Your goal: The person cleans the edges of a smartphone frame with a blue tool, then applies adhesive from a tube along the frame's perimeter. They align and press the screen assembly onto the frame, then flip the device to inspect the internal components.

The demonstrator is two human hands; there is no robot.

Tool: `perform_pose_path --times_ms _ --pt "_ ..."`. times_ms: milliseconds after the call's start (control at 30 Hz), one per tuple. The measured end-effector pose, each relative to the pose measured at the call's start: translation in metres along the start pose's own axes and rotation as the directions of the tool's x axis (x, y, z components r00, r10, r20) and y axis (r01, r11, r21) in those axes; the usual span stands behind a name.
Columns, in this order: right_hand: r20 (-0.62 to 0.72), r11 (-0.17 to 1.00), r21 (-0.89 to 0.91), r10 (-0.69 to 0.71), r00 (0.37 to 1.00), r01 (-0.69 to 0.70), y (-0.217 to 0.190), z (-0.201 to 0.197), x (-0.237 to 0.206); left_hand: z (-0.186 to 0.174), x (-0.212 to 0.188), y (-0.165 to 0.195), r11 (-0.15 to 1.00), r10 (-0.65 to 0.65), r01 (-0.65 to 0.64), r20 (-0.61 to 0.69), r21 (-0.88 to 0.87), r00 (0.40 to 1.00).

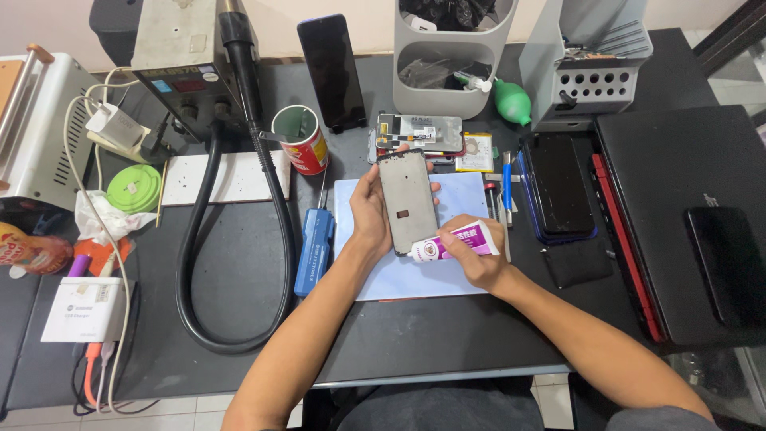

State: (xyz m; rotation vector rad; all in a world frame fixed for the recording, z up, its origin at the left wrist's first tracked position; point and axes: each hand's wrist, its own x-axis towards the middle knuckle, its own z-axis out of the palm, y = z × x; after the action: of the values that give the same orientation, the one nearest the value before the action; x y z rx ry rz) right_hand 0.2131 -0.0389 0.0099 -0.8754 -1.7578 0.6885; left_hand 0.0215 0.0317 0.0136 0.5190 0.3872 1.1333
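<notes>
My left hand (pixel 369 211) grips a grey phone frame (pixel 408 199) by its left edge and holds it upright-lengthwise over a pale blue work mat (pixel 463 191). My right hand (pixel 479 255) is closed around a white and purple glue tube (pixel 455 242), whose nozzle end touches the frame's lower right corner. Both forearms reach in from the bottom of the head view.
Around the mat: a blue electric screwdriver (pixel 314 249), a black hose (pixel 199 263), a red cup (pixel 303 140), stacked phone parts (pixel 419 134), a dark phone (pixel 560 191), tweezers and a blue tool (pixel 507 187), a closed laptop (pixel 686 215), grey organisers (pixel 447 56).
</notes>
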Motion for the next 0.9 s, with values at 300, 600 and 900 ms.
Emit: perform_pose_path --times_ms 300,600,900 --pt "-0.010 0.999 0.003 0.052 0.999 -0.052 -0.003 -0.002 0.002 0.000 0.000 0.000 1.000 0.003 -0.002 -0.011 0.014 1.000" --pt "-0.062 0.999 -0.038 -0.009 0.998 0.006 0.001 -0.006 0.006 -0.001 0.001 0.000 1.000 0.006 -0.006 0.009 -0.001 1.000" --pt "-0.180 0.974 0.082 0.221 0.958 -0.209 0.021 -0.023 0.004 -0.001 0.001 0.002 1.000 -0.004 0.004 -0.011 0.019 1.000"
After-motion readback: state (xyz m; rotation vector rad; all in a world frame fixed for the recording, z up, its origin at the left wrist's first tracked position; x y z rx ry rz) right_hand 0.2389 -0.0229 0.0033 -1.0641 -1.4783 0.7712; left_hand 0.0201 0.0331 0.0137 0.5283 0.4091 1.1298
